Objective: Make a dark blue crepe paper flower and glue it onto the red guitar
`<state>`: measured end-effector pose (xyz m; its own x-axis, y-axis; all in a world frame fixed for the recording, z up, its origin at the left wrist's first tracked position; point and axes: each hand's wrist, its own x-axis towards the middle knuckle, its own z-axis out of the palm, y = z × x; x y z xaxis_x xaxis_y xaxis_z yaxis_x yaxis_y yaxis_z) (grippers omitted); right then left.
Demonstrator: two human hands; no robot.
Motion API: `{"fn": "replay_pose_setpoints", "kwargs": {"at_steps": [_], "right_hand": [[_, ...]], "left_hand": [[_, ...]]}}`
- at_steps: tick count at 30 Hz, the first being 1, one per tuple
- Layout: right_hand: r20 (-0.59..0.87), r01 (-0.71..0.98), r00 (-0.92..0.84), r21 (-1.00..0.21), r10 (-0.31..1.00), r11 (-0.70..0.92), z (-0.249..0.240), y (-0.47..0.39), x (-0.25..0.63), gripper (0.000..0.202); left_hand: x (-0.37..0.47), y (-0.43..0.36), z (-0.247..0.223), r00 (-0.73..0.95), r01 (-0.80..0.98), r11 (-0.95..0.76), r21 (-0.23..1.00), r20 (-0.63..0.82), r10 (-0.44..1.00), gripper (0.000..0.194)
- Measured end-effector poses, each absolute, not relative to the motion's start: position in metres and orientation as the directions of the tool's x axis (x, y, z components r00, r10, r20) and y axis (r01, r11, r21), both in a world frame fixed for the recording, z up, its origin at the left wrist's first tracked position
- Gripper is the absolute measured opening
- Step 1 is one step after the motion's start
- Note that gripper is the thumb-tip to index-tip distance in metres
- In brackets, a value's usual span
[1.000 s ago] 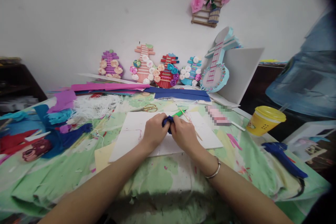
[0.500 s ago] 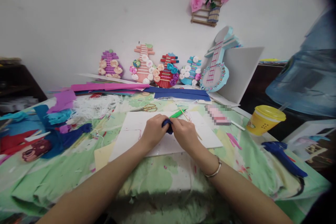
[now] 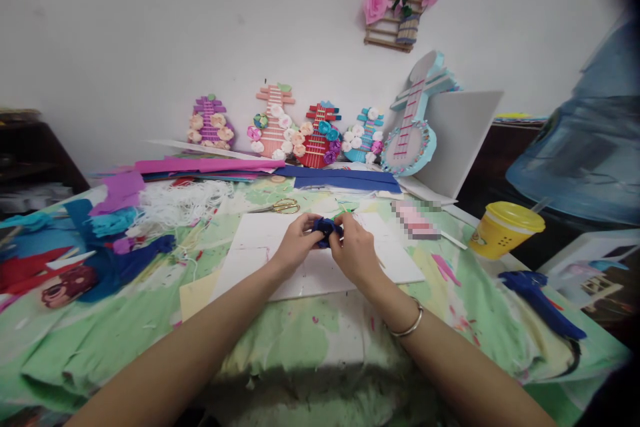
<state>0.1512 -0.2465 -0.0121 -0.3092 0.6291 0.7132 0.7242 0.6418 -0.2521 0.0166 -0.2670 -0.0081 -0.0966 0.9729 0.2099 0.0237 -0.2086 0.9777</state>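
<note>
Over the white board (image 3: 250, 257) my left hand (image 3: 299, 240) and my right hand (image 3: 356, 243) meet around a small dark blue paper flower (image 3: 326, 232). Both hands are closed on it, the left from its left side and the right from the upper right. Its rounded, folded top shows between my fingertips; the lower part is hidden. Behind my right hand a green pen (image 3: 346, 211) is mostly covered. Gold-handled scissors (image 3: 285, 206) lie just beyond the board.
White yarn (image 3: 187, 203) and coloured paper scraps (image 3: 107, 247) crowd the left. Decorated toy lutes (image 3: 320, 137) lean along the wall. To the right are a yellow bucket (image 3: 506, 230), a blue glue gun (image 3: 543, 300) and a large water bottle (image 3: 580, 147).
The blue flower has turned and now shows more of its folded top between my hands. My right fingers have lifted and shifted over it, covering more of the green pen.
</note>
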Motion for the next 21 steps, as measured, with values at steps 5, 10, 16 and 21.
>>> {"fn": "replay_pose_setpoints", "kwargs": {"at_steps": [5,10,16,21], "right_hand": [[0.695,0.689,-0.363,-0.248,0.621,0.681,-0.0100,-0.2449,0.1532,0.028],[0.744,0.675,-0.402,-0.153,0.533,0.722,-0.0097,-0.2442,0.1532,0.015],[0.761,0.715,-0.440,-0.024,0.477,0.698,-0.0104,-0.2442,0.1536,0.017],[0.751,0.736,-0.475,0.052,0.460,0.675,-0.0137,-0.2438,0.1534,0.018]], "left_hand": [[0.0126,-0.2635,-0.0113,-0.081,0.224,-0.331,0.916,0.356,0.931,0.024],[0.0103,-0.2609,-0.0148,-0.051,0.302,-0.370,0.878,0.403,0.914,0.025],[0.0111,-0.2619,-0.0129,-0.026,0.325,-0.382,0.865,0.412,0.911,0.019],[0.0100,-0.2600,-0.0126,-0.022,0.315,-0.359,0.879,0.385,0.923,0.017]]}}
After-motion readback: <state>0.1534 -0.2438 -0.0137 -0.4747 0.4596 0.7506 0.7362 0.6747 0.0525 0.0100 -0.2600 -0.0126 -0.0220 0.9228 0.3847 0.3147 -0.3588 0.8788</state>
